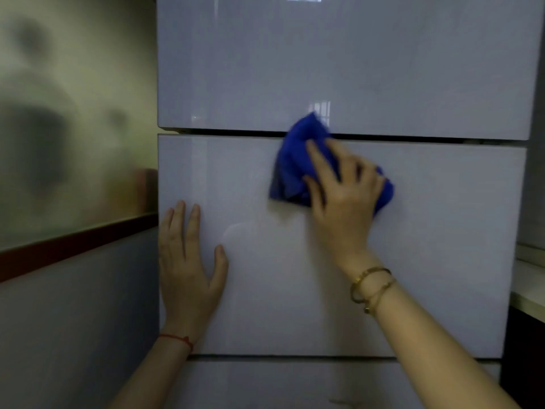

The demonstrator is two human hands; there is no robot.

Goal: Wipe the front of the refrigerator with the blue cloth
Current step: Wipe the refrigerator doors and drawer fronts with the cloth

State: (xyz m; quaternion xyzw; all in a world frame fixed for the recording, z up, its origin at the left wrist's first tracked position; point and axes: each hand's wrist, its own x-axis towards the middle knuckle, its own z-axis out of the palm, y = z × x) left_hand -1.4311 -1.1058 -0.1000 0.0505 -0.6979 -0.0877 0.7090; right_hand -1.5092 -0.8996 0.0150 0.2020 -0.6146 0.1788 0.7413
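Note:
The refrigerator (427,246) fills the view, its glossy pale grey front split into an upper door, a middle drawer and a lower drawer. A crumpled blue cloth (295,160) lies against the top of the middle drawer, its tip reaching over the gap onto the upper door. My right hand (342,196) presses flat on the cloth with fingers spread. My left hand (188,261) rests open and flat on the left edge of the middle drawer, holding nothing.
To the left stands a frosted glass panel (73,128) over a dark red rail (76,246) and a grey lower wall. A pale countertop edge (530,284) shows at the right, beside the refrigerator.

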